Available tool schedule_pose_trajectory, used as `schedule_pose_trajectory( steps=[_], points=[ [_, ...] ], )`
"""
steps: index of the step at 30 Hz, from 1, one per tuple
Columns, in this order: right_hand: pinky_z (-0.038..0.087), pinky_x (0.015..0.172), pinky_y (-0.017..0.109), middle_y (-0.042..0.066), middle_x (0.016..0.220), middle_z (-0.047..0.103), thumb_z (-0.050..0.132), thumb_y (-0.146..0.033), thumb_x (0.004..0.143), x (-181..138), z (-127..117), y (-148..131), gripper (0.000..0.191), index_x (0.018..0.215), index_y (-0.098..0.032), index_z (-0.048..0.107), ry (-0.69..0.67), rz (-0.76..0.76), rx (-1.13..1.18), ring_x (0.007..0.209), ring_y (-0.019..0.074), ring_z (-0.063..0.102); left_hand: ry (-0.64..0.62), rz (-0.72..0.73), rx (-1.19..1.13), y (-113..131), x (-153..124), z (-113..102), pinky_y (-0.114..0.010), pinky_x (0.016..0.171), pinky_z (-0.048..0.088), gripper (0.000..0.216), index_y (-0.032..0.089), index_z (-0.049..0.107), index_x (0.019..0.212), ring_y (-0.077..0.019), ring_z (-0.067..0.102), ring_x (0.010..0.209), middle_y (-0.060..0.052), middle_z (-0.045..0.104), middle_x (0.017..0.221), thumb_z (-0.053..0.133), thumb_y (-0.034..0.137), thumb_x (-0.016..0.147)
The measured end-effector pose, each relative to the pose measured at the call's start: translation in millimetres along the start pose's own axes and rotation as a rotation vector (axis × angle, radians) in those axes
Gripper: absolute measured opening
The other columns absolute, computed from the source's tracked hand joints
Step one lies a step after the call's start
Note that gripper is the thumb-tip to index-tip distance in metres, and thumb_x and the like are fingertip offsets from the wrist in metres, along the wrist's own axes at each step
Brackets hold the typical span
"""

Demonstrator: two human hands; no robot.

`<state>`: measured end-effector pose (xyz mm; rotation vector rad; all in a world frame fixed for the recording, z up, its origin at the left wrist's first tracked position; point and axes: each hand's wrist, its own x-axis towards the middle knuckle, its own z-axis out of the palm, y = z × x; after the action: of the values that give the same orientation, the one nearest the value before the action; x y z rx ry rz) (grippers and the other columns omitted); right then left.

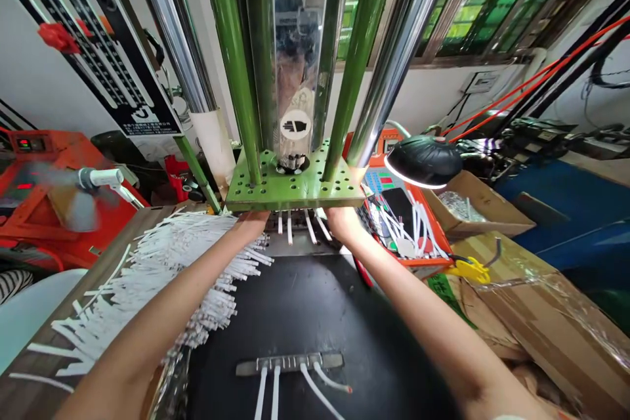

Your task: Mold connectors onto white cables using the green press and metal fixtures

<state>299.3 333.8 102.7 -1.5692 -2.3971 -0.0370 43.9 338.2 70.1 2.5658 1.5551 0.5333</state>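
Note:
Both of my arms reach forward under the green perforated plate of an upright press. My left hand and my right hand are at the edge of the plate, their fingers hidden beneath it. Between the hands several white cable ends stick out from under the plate toward me. Close to me on the black mat lies a grey metal strip with several white cables running out of it.
A big heap of white cable pieces lies at my left. A black lamp and an orange tray with more white cables are at the right, beside cardboard boxes. Chrome and green columns rise above.

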Motion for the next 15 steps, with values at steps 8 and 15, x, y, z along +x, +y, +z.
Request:
schedule_pose_trajectory(
  steps=[8, 15],
  points=[
    [0.057, 0.082, 0.033, 0.007, 0.112, 0.072, 0.051, -0.029, 0.092, -221, -41, 58, 0.027, 0.111, -0.025, 0.070, -0.085, 0.091, 0.420, 0.097, 0.0248, 0.070, -0.309, 0.099, -0.219, 80, -204, -33, -0.029, 0.095, 0.051, 0.041, 0.024, 0.052, 0.128, -0.0185, 0.059, 0.111, -0.007, 0.060, 0.122, 0.046, 0.008, 0.091],
    [0.059, 0.091, 0.040, 0.006, 0.119, 0.070, 0.062, -0.029, 0.085, -326, -30, 42, 0.035, 0.119, -0.029, 0.069, -0.132, 0.162, 0.370, 0.107, 0.0298, 0.068, -0.172, 0.046, -0.043, 106, -233, -2, -0.036, 0.080, 0.053, 0.022, 0.017, 0.057, 0.096, -0.0202, 0.057, 0.088, -0.007, 0.059, 0.094, 0.041, 0.004, 0.092]
  ],
)
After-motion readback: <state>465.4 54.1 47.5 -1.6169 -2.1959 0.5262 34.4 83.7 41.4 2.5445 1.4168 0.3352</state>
